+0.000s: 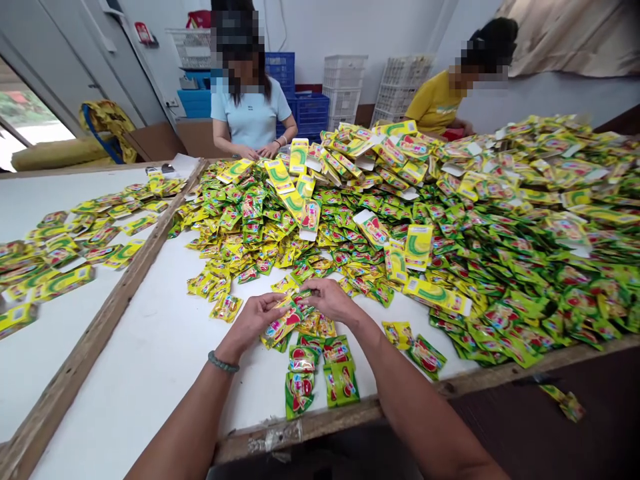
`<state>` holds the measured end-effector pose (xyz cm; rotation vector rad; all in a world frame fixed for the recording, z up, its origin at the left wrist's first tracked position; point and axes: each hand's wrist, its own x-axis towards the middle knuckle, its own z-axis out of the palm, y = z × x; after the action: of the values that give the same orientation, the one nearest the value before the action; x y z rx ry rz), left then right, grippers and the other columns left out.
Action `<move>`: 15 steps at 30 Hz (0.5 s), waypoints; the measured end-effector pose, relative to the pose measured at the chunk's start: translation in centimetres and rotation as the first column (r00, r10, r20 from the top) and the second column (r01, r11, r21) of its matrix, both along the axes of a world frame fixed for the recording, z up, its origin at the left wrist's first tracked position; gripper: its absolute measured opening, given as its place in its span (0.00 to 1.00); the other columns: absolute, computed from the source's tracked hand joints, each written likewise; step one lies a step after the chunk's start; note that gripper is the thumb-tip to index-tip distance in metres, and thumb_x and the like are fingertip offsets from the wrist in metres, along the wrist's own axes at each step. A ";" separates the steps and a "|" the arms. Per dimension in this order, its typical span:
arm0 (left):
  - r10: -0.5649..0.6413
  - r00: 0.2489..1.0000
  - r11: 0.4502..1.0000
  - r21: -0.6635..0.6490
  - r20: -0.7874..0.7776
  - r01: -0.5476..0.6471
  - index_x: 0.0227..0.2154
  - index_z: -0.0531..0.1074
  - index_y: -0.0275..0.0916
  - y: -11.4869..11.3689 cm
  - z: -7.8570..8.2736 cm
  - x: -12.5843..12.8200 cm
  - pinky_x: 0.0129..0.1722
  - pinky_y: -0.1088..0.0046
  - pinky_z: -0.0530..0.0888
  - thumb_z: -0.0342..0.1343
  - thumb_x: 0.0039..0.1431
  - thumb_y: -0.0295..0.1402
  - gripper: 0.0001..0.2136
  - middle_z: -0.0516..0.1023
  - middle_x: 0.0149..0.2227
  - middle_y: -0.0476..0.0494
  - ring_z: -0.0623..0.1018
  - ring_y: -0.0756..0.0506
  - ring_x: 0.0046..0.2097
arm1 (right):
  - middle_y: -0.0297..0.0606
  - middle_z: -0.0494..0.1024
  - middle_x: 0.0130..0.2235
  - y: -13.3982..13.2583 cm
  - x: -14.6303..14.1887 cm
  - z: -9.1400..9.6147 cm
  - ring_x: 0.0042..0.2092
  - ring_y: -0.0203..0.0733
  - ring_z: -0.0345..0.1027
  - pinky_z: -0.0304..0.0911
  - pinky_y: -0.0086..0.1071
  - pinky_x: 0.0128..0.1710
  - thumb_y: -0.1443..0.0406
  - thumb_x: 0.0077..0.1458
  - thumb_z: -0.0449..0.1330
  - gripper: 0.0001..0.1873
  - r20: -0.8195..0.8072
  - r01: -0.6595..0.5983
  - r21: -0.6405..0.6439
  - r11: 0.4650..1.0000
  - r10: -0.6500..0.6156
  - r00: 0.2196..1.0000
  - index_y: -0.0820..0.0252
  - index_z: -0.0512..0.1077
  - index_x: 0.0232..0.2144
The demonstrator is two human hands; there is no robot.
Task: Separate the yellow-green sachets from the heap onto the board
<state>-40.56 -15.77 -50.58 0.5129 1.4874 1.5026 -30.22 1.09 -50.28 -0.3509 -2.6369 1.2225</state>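
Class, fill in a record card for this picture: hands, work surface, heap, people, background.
Left hand: holds a flat yellow-and-green printed cardboard carton
Left wrist: dull green bracelet
Right hand: at the carton's far end; exact grip unclear
Work surface: white tabletop with brown wooden divider
Near edge: small shiny green packets
Heap: green and yellow packets with yellow cartons on top, beyond the hands
People across the table: person in light-blue T-shirt; person in yellow T-shirt
Background: stacked blue plastic crates; stacked white plastic crates
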 end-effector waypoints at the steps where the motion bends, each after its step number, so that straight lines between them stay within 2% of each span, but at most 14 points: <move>1: -0.005 1.000 1.000 -0.001 -0.008 0.005 0.39 0.73 0.36 0.1 0.1 0.1 0.33 0.71 0.74 0.65 0.42 0.36 0.19 0.80 0.31 0.45 0.78 0.45 0.32 | 0.30 0.69 0.24 -0.1 -0.1 -0.1 0.26 0.32 0.58 0.51 0.25 0.27 0.67 0.45 0.61 0.06 -0.004 0.000 -0.020 1.000 0.000 1.000 0.58 0.76 0.29; 4: 0.021 1.000 1.000 -0.007 -0.005 -0.021 0.39 0.72 0.36 0.3 0.1 0.2 0.32 0.71 0.74 0.66 0.41 0.36 0.20 0.80 0.32 0.45 0.79 0.45 0.31 | 0.29 0.69 0.24 -0.5 -0.3 -0.1 0.26 0.32 0.60 0.54 0.25 0.27 0.67 0.43 0.62 0.11 -0.040 0.078 -0.181 0.980 -0.087 0.995 0.58 0.74 0.34; 6: 0.061 0.998 0.998 -0.006 0.018 -0.061 0.39 0.72 0.36 0.4 0.1 0.1 0.31 0.71 0.74 0.66 0.40 0.36 0.20 0.80 0.31 0.45 0.79 0.45 0.30 | 0.29 0.71 0.27 -0.7 -0.4 0.0 0.28 0.33 0.64 0.58 0.26 0.29 0.67 0.43 0.61 0.17 -0.082 0.133 -0.321 0.938 -0.167 0.982 0.58 0.70 0.40; 8: 0.090 0.995 0.996 0.009 0.034 -0.091 0.38 0.71 0.36 0.4 0.1 -0.1 0.30 0.71 0.74 0.67 0.40 0.35 0.20 0.80 0.30 0.45 0.78 0.46 0.29 | 0.30 0.73 0.28 -1.1 -0.5 0.1 0.29 0.34 0.67 0.61 0.28 0.32 0.68 0.44 0.60 0.20 -0.104 0.139 -0.392 0.909 -0.194 0.975 0.58 0.67 0.42; 12: 0.071 0.996 0.996 0.046 0.055 -0.073 0.37 0.72 0.35 0.3 0.1 -0.4 0.31 0.72 0.73 0.67 0.41 0.33 0.19 0.80 0.28 0.46 0.78 0.47 0.29 | 0.29 0.74 0.26 -2.1 -0.6 0.6 0.27 0.34 0.66 0.60 0.28 0.30 0.68 0.48 0.56 0.17 -0.065 0.091 -0.414 0.906 -0.129 0.989 0.56 0.65 0.43; 15: 0.050 0.996 0.997 0.052 0.069 -0.054 0.37 0.72 0.35 0.0 0.2 -0.5 0.29 0.74 0.72 0.66 0.41 0.32 0.18 0.79 0.27 0.47 0.77 0.48 0.27 | 0.27 0.71 0.23 -2.6 -0.3 1.0 0.22 0.31 0.60 0.55 0.24 0.24 0.64 0.51 0.55 0.17 -0.036 0.025 -0.431 0.902 -0.045 0.998 0.56 0.62 0.45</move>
<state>-41.01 -15.75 -50.35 0.4537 1.4202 1.5894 -30.55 -1.53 -49.24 -0.4313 -2.2896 1.7766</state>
